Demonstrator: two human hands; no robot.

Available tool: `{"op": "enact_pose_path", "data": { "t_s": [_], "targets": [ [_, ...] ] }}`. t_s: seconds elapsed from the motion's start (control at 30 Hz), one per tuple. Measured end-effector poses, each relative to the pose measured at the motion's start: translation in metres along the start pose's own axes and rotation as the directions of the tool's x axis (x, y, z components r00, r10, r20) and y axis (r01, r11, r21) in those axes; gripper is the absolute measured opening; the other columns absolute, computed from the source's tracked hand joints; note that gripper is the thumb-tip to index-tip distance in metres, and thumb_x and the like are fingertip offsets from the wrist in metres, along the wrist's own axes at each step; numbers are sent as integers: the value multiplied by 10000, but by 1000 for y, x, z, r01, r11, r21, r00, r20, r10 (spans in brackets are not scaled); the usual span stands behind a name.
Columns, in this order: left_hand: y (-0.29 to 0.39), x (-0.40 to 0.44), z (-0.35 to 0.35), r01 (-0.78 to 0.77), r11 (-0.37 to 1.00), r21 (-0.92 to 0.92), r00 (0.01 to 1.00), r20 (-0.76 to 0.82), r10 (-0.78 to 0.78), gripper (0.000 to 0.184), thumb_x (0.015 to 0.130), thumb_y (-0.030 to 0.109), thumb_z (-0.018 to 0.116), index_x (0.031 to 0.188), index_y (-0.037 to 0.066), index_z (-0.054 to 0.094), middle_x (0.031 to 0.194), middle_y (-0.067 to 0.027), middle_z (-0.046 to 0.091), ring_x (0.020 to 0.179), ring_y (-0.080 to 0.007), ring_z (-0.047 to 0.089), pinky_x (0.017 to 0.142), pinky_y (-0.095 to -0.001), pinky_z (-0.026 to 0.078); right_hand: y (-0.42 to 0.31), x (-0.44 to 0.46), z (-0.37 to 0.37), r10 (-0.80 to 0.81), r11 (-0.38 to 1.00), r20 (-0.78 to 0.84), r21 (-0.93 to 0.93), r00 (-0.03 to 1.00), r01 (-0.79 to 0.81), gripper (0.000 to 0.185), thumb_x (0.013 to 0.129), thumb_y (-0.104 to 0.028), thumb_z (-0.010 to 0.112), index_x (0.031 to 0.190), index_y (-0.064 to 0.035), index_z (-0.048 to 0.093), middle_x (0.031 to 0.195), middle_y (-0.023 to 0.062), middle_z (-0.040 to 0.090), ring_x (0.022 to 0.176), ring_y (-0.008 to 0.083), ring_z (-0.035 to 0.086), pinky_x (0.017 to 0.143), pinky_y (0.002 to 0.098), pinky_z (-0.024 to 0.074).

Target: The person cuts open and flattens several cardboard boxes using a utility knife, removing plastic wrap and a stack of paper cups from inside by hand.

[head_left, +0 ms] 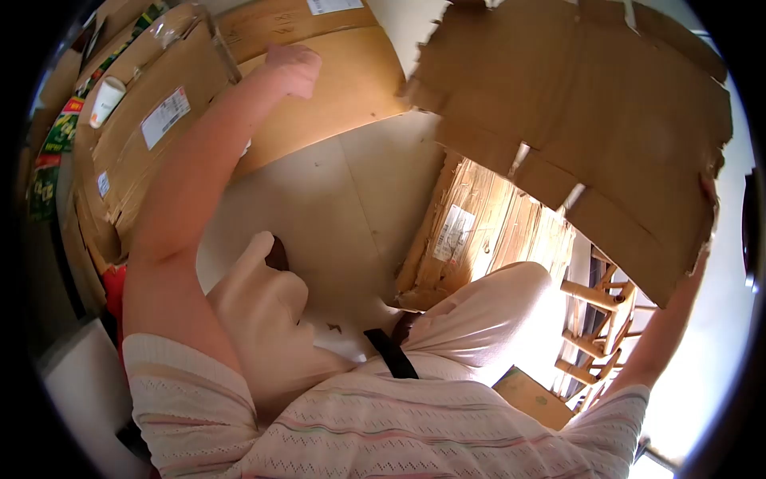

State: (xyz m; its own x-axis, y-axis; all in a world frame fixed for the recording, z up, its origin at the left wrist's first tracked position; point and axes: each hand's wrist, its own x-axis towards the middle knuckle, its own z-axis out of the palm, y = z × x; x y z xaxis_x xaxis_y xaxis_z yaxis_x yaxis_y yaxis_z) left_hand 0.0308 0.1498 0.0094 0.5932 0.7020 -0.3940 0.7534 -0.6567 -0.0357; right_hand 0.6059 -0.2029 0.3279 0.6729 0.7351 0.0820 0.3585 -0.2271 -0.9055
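Observation:
A large sheet of torn brown cardboard [574, 96] is held up at the right, with ragged edges and a few slits. My right hand [708, 190] grips it by its right edge; most of that hand is hidden behind the sheet. My left hand [294, 70] is closed in a fist, with nothing showing in it. It is raised at the upper left, in front of a large cardboard box [335, 80], and I cannot tell whether it touches the box.
Another cardboard box [187, 72] stands at the left, bearing a white paper cup [107, 102]. Flattened, labelled cardboard [487, 219] lies on the tiled floor [335, 184] beyond my knee. Bamboo-like wooden furniture [594, 319] and a small brown box [533, 397] are at the lower right.

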Motion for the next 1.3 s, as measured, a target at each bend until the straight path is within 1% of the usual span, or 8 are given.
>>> {"op": "enact_pose_path", "data": {
  "t_s": [0.6, 0.9, 0.93, 0.97, 1.0, 1.03, 1.1, 1.3],
  "targets": [
    [87, 152, 43, -290, 954, 80, 933, 247, 263, 247, 677, 150, 700, 901, 48, 672, 930, -120, 676, 867, -267, 653, 710, -388, 511, -132, -303, -229, -23, 795, -613, -491, 790, -358, 415, 864, -191, 560, 1246, -43, 501, 1231, 112, 526, 1114, 238, 512, 943, 335, 425],
    [96, 172, 52, -352, 934, 62, 902, 289, 321, 317, 658, 110, 712, 969, 70, 668, 996, -129, 662, 915, -294, 641, 731, -464, 510, 155, -292, -23, 108, 769, -469, -519, 876, -373, 407, 875, -59, 526, 1279, -55, 477, 1191, 80, 576, 1083, 158, 544, 908, 276, 443],
    [96, 173, 51, -359, 930, 81, 900, 296, 322, 329, 659, 102, 708, 983, 66, 664, 1009, -132, 659, 924, -303, 638, 743, -490, 504, 133, -282, 62, 215, 366, -429, -797, 877, -479, 463, 873, -53, 507, 1326, -66, 417, 1261, 93, 531, 1062, 178, 554, 874, 285, 464],
    [97, 173, 52, -351, 932, 91, 899, 311, 309, 334, 665, 95, 697, 995, 59, 658, 1024, -135, 655, 935, -310, 634, 753, -509, 496, 216, -301, 37, 66, 702, -363, -646, 930, -302, 487, 824, 19, 502, 1304, -42, 451, 1193, 64, 568, 998, 173, 578, 882, 282, 471],
    [98, 174, 53, -344, 934, 100, 898, 325, 296, 340, 671, 88, 687, 1008, 53, 652, 1038, -137, 650, 945, -317, 630, 762, -529, 487, 161, -285, 136, 319, 218, -200, -936, 926, -277, 490, 854, 3, 429, 1324, -137, 432, 1206, 155, 543, 903, 227, 607, 726, 343, 513],
    [98, 173, 53, -336, 936, 108, 897, 340, 283, 346, 678, 81, 677, 1020, 46, 647, 1052, -140, 646, 956, -324, 626, 772, -549, 479, 205, -301, 149, 471, 514, -373, -621, 799, -592, 525, 816, -26, 483, 1323, -152, 432, 1145, 178, 562, 904, 279, 606, 751, 393, 499],
    [98, 171, 51, -338, 935, 111, 902, 323, 288, 345, 683, 65, 658, 1026, 33, 642, 1057, -143, 644, 972, -319, 621, 798, -543, 473, 235, -313, 205, 221, 378, -76, -912, 972, -157, 570, 783, -147, 539, 1335, -161, 397, 1021, 174, 609, 907, 321, 606, 779, 417, 494],
    [90, 170, 54, -352, 929, 110, 920, 224, 322, 321, 671, 141, 695, 966, 21, 657, 1064, -159, 640, 1011, -299, 615, 826, -381, 505, 206, -304, 324, 358, 478, 47, -867, 932, -139, 545, 767, -128, 548, 1292, -145, 401, 973, 191, 599, 847, 373, 604, 741, 470, 480]
  ]
}}
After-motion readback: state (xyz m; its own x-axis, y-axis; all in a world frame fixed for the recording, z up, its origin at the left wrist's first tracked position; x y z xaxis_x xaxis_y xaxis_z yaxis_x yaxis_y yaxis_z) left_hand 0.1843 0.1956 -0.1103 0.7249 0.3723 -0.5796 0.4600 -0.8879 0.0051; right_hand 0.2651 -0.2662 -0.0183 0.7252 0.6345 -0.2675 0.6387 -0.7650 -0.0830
